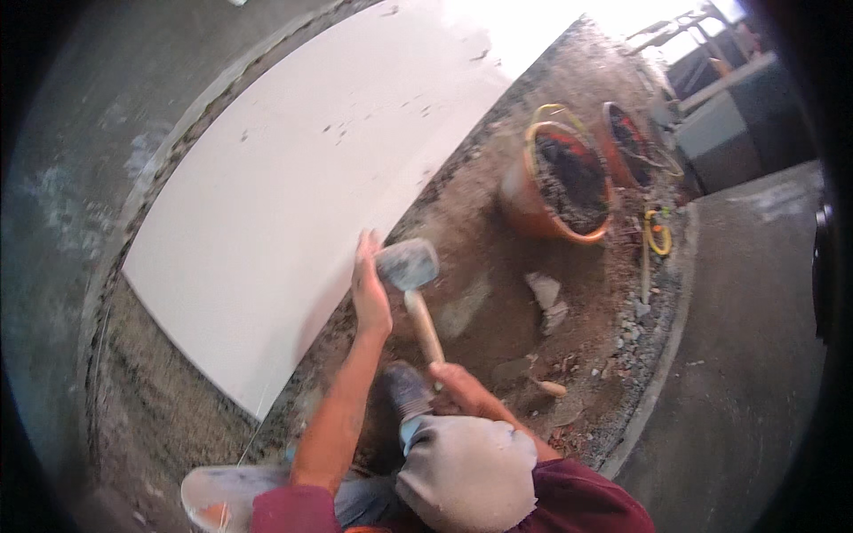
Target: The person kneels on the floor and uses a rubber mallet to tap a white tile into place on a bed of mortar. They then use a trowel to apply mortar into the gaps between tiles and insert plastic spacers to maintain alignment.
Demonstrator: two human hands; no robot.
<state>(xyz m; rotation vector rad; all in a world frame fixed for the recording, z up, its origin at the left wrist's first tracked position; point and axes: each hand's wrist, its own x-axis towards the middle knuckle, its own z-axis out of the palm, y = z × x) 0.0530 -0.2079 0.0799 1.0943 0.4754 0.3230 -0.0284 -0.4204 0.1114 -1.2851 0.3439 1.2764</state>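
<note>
Left hand rests flat on the large white floor tile; right hand grips a wooden-handled rubber mallet, mid-tapping, apparently bedding the edge; gentle blows suit.

I see a large white tile lying flat on gritty mortar, and a grey-headed rubber mallet with wooden handle poised just beside its right edge.

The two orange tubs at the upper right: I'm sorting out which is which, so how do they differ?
The nearer orange tub looks larger and sits close to the white slab; the farther orange tub looks smaller and stands beyond it, nearer the grey blocks. The nearer one has a yellow rim and shows dark grey mix inside; the farther one's contents are too dark to tell. Both are round, orange and upright on the dirt.
</note>
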